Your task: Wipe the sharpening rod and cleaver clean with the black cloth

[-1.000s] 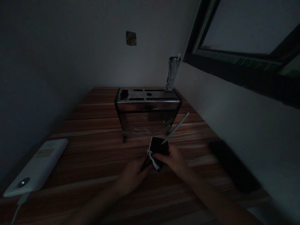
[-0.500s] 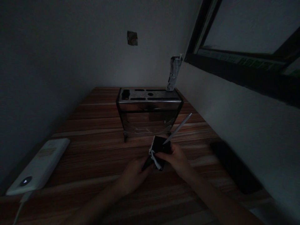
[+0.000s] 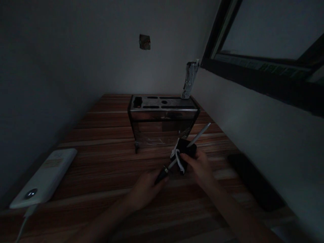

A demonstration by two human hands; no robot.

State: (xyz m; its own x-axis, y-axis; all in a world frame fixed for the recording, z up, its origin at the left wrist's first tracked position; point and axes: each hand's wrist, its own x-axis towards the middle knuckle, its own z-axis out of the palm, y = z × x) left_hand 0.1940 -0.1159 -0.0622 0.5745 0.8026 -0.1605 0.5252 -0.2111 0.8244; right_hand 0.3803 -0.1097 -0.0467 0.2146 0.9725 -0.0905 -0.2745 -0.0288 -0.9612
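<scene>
My left hand (image 3: 149, 187) is closed around the black handle of a sharpening steel (image 3: 198, 135), whose thin grey rod slants up to the right. My right hand (image 3: 204, 167) pinches a folded black cloth (image 3: 186, 148) with a white edge around the middle of the rod. Bare metal shows on both sides of the cloth, near the handle and at the far tip. Behind the hands stands a knife block (image 3: 164, 114) with a slotted metal top and black side frames. A plastic-wrapped upright object (image 3: 189, 81) sticks up from its right end.
On the wood-grain table (image 3: 106, 162), a white power bank (image 3: 48, 175) with a plugged-in cable lies at the left. A dark flat object (image 3: 255, 182) rests along the right wall. A dark window frame (image 3: 253, 76) juts in at upper right.
The right hand and cloth have moved up and right along the rod, away from the handle. A stretch of rod beside the handle now shows. The view has shifted slightly.
</scene>
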